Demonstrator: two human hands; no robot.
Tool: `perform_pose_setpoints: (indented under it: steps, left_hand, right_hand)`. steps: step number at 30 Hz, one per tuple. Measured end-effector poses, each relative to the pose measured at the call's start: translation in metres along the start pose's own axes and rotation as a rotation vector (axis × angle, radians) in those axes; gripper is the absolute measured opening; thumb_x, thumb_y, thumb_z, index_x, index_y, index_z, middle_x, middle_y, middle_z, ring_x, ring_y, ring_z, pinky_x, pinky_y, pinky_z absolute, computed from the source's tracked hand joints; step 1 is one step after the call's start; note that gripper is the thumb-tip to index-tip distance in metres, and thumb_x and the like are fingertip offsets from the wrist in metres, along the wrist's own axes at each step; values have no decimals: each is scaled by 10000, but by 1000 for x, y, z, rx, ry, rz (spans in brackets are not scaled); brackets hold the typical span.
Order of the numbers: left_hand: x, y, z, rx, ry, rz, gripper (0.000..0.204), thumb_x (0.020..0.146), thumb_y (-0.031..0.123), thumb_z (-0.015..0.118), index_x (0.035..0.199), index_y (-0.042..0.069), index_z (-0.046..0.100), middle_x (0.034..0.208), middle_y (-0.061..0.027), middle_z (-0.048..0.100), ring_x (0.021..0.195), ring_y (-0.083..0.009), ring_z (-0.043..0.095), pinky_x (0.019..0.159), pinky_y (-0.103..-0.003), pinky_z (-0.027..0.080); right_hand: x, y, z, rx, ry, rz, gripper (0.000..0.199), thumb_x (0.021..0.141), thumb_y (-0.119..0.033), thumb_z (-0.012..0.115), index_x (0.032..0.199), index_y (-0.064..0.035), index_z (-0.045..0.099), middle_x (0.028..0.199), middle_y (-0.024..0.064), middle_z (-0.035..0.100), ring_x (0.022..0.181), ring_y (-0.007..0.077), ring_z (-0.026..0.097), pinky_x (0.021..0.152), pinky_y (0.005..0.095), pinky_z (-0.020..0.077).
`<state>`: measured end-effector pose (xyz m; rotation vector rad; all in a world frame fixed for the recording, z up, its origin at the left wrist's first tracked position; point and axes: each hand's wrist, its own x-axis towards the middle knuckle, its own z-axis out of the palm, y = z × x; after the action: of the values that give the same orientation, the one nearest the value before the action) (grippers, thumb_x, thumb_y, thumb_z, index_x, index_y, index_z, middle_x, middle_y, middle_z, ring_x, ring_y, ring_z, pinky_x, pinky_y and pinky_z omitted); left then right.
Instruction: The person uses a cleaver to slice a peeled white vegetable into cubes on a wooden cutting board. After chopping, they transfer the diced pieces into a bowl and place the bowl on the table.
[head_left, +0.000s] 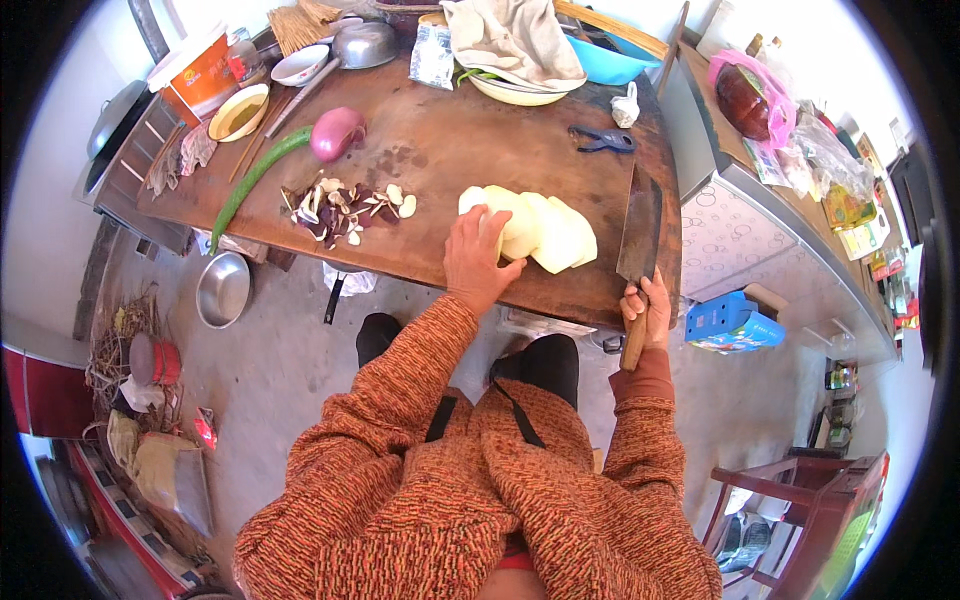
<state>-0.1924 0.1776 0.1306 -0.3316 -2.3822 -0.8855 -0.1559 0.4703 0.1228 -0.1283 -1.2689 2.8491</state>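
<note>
A row of pale yellow slices, seemingly peeled potato (pixel 552 232), lies fanned out near the table's front edge. My left hand (pixel 477 258) grips its left end, fingers over the top and thumb at the near side. To the right, my right hand (pixel 650 308) is closed around the wooden handle of a cleaver (pixel 640 225). The cleaver's broad dark blade points away from me over the table's right end, apart from the slices. Left of my left hand lies a heap of white pieces and dark purple peelings (pixel 345 208).
On the wooden table (pixel 430 140) are a purple onion (pixel 338 133), a long green vegetable (pixel 258 182), blue-handled scissors or pliers (pixel 602 139) and a garlic bulb (pixel 625 106). Bowls and a cloth-covered basin (pixel 515 95) line the back. A cabinet (pixel 745 235) stands right; a metal basin (pixel 223 290) sits below left.
</note>
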Motion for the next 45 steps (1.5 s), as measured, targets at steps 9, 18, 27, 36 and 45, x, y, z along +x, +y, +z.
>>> perform_pose_setpoints:
  steps: [9,18,27,36,45]
  left_hand:
    - [24,-8,-10,-20,-141,-86,463,720,340,767,1109,161,591,1198,-136,525,1109,-349,511,857,-464,460]
    - [33,-27,0,97,-25,-80,229,840,219,645,1046,128,601,1094,-108,600,882,-326,635,734,-442,515]
    - [62,-104,1,-409,250,-442,232,893,87,574,1107,-2,580,1026,-143,652,877,-248,638,783,-332,499]
    - [65,-81,-9,73,168,-117,384,777,163,713,1113,41,574,1146,-156,561,1107,-335,494,954,-441,372]
    - [57,-54,5,220,-78,-16,295,715,326,764,901,113,679,1064,-87,603,1092,-280,504,935,-425,363]
  right_hand:
    - [1,2,-1,69,7,-11,286,924,-80,493,1207,-102,461,768,110,586,477,96,440,422,245,382]
    - [0,1,4,-1,4,-10,374,928,-75,489,1297,-100,429,749,111,593,479,101,452,425,246,388]
    - [0,4,9,13,34,-15,373,919,-64,497,1283,-104,429,747,107,595,475,99,447,421,248,387]
    - [-3,1,8,-7,31,-35,379,922,-63,485,1295,-96,424,756,110,591,478,98,444,425,250,387]
    - [-2,3,6,-26,30,-42,408,920,-64,493,1320,-91,416,759,118,598,479,105,447,430,257,392]
